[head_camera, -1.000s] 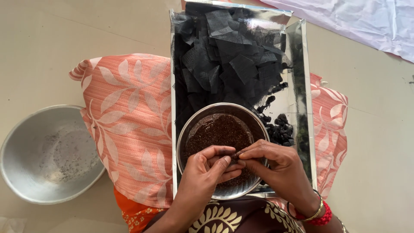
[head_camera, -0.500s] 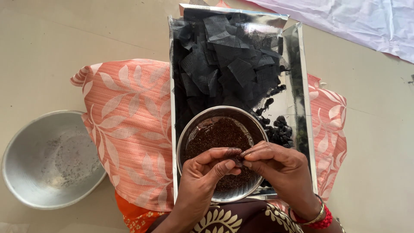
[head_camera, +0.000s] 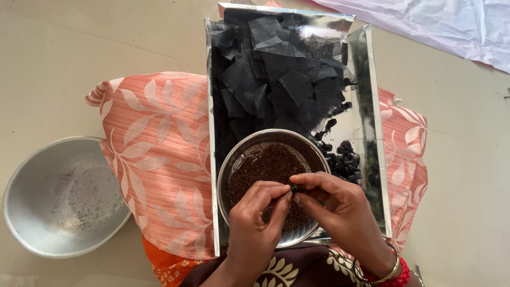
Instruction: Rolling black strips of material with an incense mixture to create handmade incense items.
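1. Two hands meet over a steel bowl point(head_camera: 236, 159); the left hand point(head_camera: 255, 218) and the right hand point(head_camera: 340, 207) have their fingertips pressed together on a small dark piece point(head_camera: 291, 187), pinched between thumbs and forefingers of both.
2. This small dark piece sits just above the brown seeds point(head_camera: 265, 170) that fill the bowl, near the bowl's right half. It is too small to tell if it is cloth, seeds, or both.
3. The steel bowl stands in the near end of a shiny rectangular tray point(head_camera: 380, 175), which lies on a cushion point(head_camera: 159, 159) with an orange leaf pattern.
4. Behind the bowl the tray holds a heap of black net squares point(head_camera: 276, 79), thin and crumpled, and beside the bowl on the right lie little black bundles point(head_camera: 345, 159).
5. I judge the pinched piece as very light and soft; it will bend easily and may slip, so a grip with the tips of the fingers at its edge or neck seems best.
6. The seeds look loose and dry, so they would roll and spill if the grip opens over the tray and not over the bowl.
7. At the far left a wide metal basin point(head_camera: 21, 212) rests on the floor, well apart from the hands, with some dark specks inside.
8. The right wrist carries bangles point(head_camera: 396, 271), red and gold
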